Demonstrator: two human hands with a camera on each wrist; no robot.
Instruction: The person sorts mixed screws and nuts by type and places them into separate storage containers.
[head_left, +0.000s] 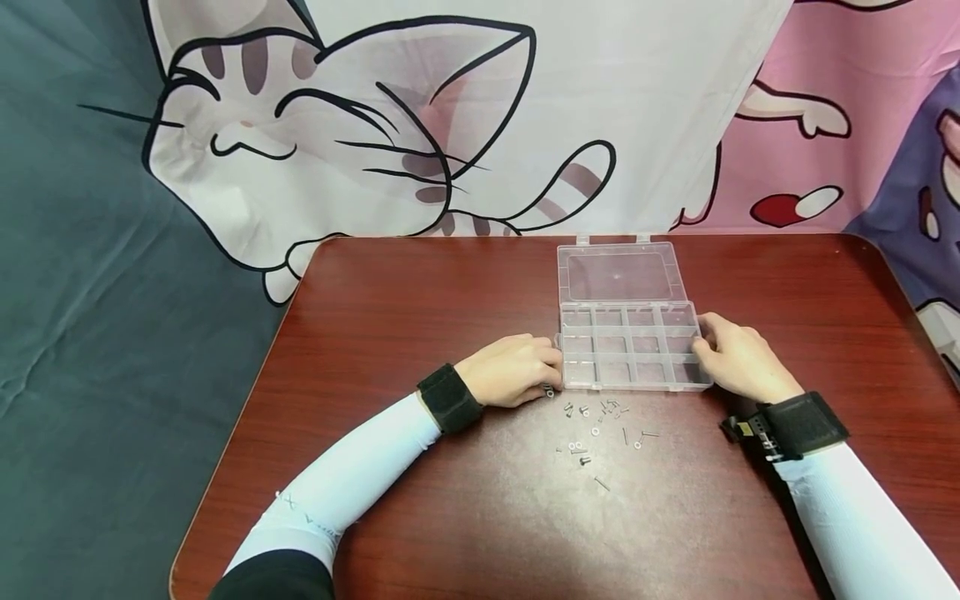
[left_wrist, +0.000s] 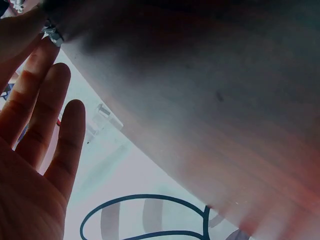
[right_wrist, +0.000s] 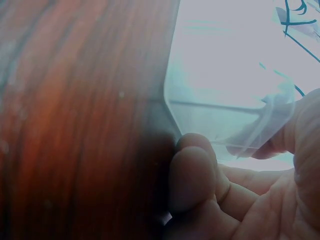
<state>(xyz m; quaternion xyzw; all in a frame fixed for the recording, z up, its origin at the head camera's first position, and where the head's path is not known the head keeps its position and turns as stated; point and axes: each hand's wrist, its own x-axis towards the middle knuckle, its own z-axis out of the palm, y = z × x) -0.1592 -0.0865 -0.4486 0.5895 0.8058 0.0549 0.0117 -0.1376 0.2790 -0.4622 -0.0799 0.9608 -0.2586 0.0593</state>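
Note:
A clear plastic compartment box (head_left: 628, 357) lies on the table with its lid (head_left: 621, 275) folded back, its compartments facing up. My right hand (head_left: 742, 358) grips the box's right side, thumb over the rim. In the right wrist view the curled fingers (right_wrist: 192, 172) lie low against the clear wall (right_wrist: 220, 127). My left hand (head_left: 513, 369) is at the box's front left corner, pinching a small metal fastener (left_wrist: 54, 36) between thumb and index finger. The other left fingers (left_wrist: 70, 140) are nearly straight. The fastener's exact kind is too small to tell.
In front of the box lie several loose screws (head_left: 602, 483) and washers (head_left: 596, 432) on the brown table (head_left: 420, 300). A cat-print cloth (head_left: 300, 183) hangs behind the table's back edge. Dark bands sit on both wrists, including the right wristband (head_left: 806, 425).

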